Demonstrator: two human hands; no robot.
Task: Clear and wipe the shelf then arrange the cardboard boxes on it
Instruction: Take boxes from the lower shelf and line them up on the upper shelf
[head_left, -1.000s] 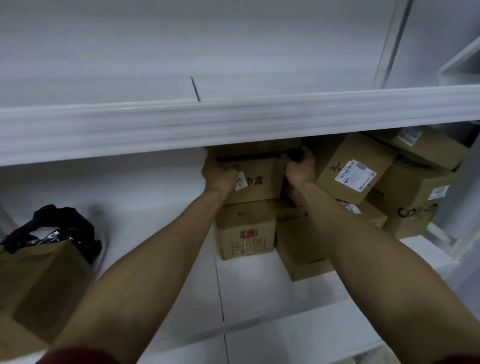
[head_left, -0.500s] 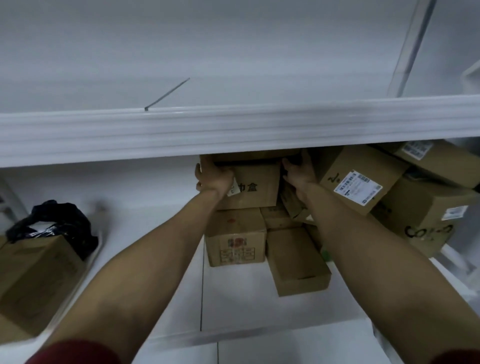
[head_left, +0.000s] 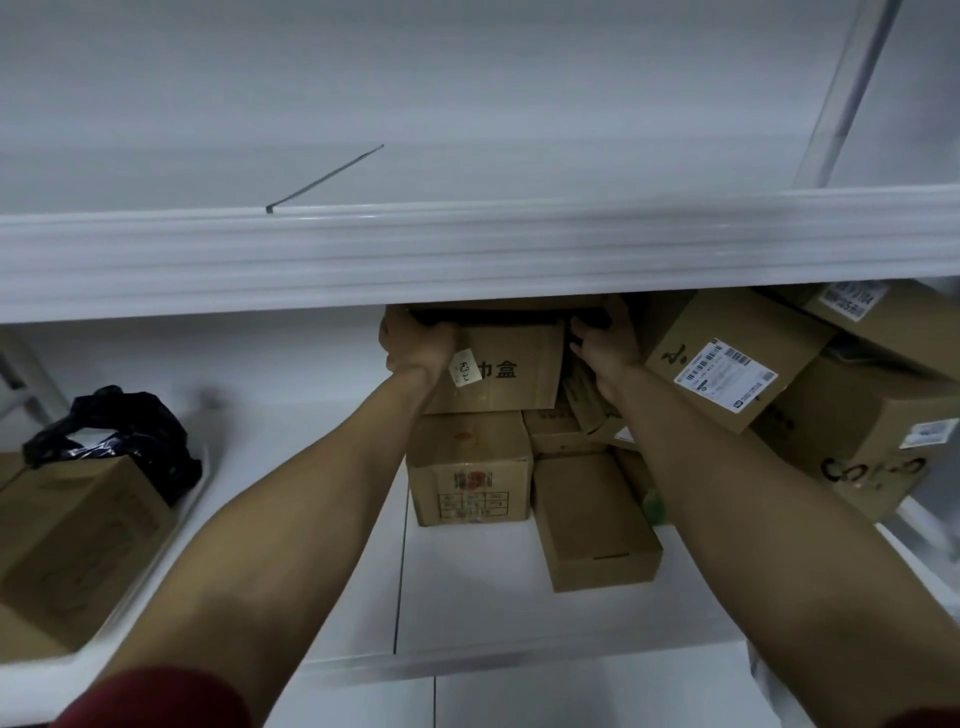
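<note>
Beneath the upper shelf (head_left: 467, 249), the top box (head_left: 511, 369) was gripped on both sides.
Left hand (head_left: 421, 345) and right hand (head_left: 605, 343) curled over opposite upper corners, likely to lift it level.

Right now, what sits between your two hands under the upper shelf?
In the head view, the printed cardboard box: the left hand grips its left top corner, the right hand its right.
</note>
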